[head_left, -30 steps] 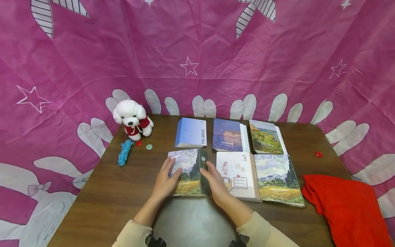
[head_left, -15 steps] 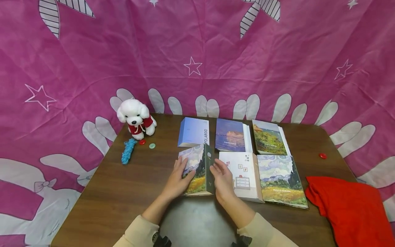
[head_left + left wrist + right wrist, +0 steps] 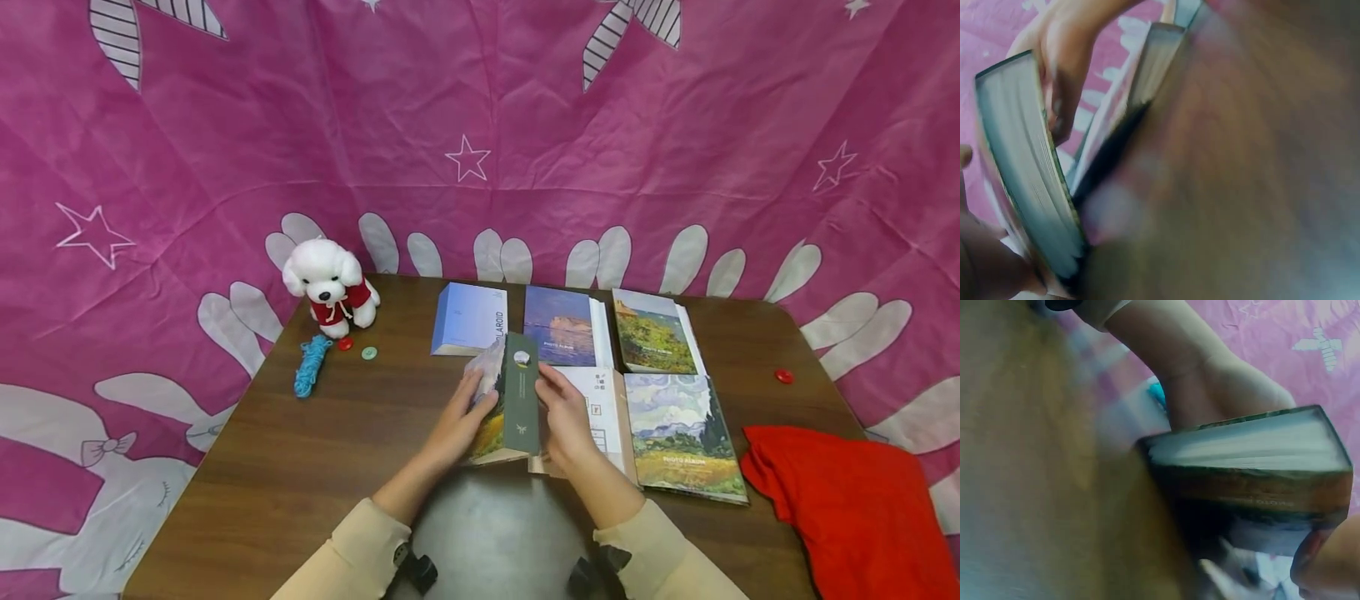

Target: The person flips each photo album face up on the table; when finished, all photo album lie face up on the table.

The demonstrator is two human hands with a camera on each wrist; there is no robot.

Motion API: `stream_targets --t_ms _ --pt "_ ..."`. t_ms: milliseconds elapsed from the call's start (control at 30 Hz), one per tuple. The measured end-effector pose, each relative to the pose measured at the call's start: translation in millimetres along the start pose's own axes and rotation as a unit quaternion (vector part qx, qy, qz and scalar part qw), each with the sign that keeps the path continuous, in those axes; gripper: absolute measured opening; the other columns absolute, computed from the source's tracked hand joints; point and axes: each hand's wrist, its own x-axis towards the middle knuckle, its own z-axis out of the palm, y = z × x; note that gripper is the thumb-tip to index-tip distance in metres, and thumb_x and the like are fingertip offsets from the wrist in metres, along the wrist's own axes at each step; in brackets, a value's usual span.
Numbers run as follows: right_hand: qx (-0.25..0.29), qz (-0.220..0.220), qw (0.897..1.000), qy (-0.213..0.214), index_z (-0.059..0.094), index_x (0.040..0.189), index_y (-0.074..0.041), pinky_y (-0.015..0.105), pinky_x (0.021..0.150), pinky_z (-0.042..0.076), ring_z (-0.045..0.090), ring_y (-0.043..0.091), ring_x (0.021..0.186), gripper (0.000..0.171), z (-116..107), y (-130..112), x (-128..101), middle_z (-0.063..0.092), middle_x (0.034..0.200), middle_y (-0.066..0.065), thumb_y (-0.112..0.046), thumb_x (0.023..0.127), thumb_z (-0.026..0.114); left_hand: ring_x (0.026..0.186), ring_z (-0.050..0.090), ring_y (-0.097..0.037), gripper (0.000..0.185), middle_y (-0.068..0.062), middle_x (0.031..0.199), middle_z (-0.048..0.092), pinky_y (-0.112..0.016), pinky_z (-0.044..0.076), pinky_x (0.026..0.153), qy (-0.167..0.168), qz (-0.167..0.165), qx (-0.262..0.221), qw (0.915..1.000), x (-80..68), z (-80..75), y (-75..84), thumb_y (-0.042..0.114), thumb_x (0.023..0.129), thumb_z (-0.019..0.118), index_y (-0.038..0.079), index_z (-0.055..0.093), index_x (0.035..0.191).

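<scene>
Clearly stiff and fairly heavy, the photo album [image 3: 516, 400] stands tilted on the counter [image 3: 315, 450], left hand [image 3: 457, 421] and right hand [image 3: 566, 417] clasping its covers.

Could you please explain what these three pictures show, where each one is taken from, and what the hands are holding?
There is no machine here: a person wears three cameras. The wide picture comes from the head, looking down at a brown table. The two blurry close-ups come from cameras on each wrist.

Both hands hold one photo album, tipped up on its edge so its dark green spine faces the head camera. The left hand supports its painted cover; the right hand is at its other side.

Five more albums lie flat on the table, among them a blue Polaroid album. Also there: a white toy dog, a blue cord bundle, small buttons and a red cloth.
</scene>
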Motion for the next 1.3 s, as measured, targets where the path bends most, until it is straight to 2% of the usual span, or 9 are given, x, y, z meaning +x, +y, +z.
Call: stream_targets --t_ms 100,200,333,467,600,800,1067,1167,1300 --pt "0.009 -0.024 1.000 -0.007 0.047 0.146 0.004 0.024 0.088 0.052 0.056 0.014 0.106 0.042 1 -8 2 0.054 0.124 0.006 -0.006 0.105 0.051 0.142 0.038 -0.040 0.068 -0.018 0.166 0.020 -0.054 0.035 0.114 -0.040 0.021 -0.079 0.9958 5.7 7.0 11.5 0.035 0.105 0.050 0.011 0.021 0.162" --pt "0.020 -0.040 0.999 -0.014 0.048 0.146 0.002 0.027 0.094 0.051 0.053 0.015 0.115 0.043 4 -12 3 0.052 0.130 0.007 -0.006 0.104 0.054 0.118 0.057 -0.031 0.071 -0.022 0.159 0.032 -0.040 0.052 0.095 -0.071 0.024 -0.141 0.9872 9.6 10.7 21.5 0.030 0.105 0.050 0.012 0.014 0.164" --pt "0.004 -0.047 0.999 -0.023 0.049 0.147 0.000 0.028 0.096 0.050 0.051 0.015 0.121 0.044 7 -10 4 0.051 0.140 0.009 -0.007 0.104 0.055 0.103 0.061 -0.022 0.072 -0.025 0.148 0.046 -0.028 0.054 0.083 -0.053 0.011 -0.166 0.9847 8.5 7.4 27.3 0.023 0.102 0.055 0.010 0.020 0.163" --pt "-0.029 -0.055 0.997 -0.040 0.051 0.145 -0.001 0.031 0.097 0.051 0.053 0.015 0.121 0.041 11 -4 6 0.053 0.141 0.011 -0.009 0.105 0.055 0.120 0.059 -0.029 0.068 -0.023 0.155 0.041 -0.033 0.055 0.091 -0.037 0.028 -0.183 0.9820 5.1 -3.9 28.1 0.018 0.102 0.056 0.008 0.023 0.161" --pt "-0.076 -0.051 0.994 -0.054 0.052 0.144 -0.001 0.042 0.104 0.047 0.053 0.020 0.122 0.043 17 3 11 0.054 0.139 0.014 -0.013 0.103 0.059 0.141 0.043 -0.034 0.067 -0.015 0.165 0.027 -0.038 0.052 0.100 -0.025 0.082 -0.168 0.9820 2.6 -19.3 27.0 0.014 0.104 0.054 0.012 0.023 0.162" --pt "-0.127 -0.010 0.990 -0.060 0.045 0.147 0.001 0.051 0.111 0.038 0.047 0.034 0.132 0.053 22 17 17 0.050 0.144 0.023 -0.015 0.100 0.063 0.150 0.027 -0.029 0.051 -0.007 0.167 0.024 -0.021 0.042 0.105 -0.013 0.153 -0.101 0.9829 1.1 -42.5 23.2 0.007 0.104 0.051 0.002 0.041 0.154" --pt "-0.118 0.018 0.990 -0.074 0.040 0.150 0.004 0.053 0.118 0.031 0.039 0.041 0.141 0.056 21 27 18 0.041 0.152 0.029 -0.013 0.101 0.060 0.150 0.023 -0.028 0.050 -0.012 0.166 0.025 -0.014 0.032 0.104 0.023 0.107 -0.093 0.9897 -3.3 -62.1 14.5 0.004 0.104 0.046 0.000 0.041 0.153" --pt "-0.114 0.030 0.990 -0.076 0.040 0.151 0.003 0.053 0.118 0.030 0.037 0.041 0.143 0.056 21 26 17 0.038 0.155 0.028 -0.014 0.101 0.060 0.141 0.034 -0.031 0.053 -0.016 0.165 0.026 -0.020 0.038 0.100 0.020 0.064 -0.092 0.9935 -5.2 -66.3 10.3 0.011 0.106 0.046 0.003 0.034 0.157" --pt "-0.135 0.033 0.986 -0.088 0.037 0.153 0.001 0.053 0.120 0.026 0.031 0.040 0.147 0.059 21 26 13 0.031 0.159 0.026 -0.018 0.102 0.060 0.144 0.032 -0.033 0.060 -0.018 0.165 0.023 -0.039 0.034 0.114 0.012 0.018 -0.089 0.9958 -7.7 -69.4 1.6 0.016 0.107 0.046 0.004 0.021 0.161"
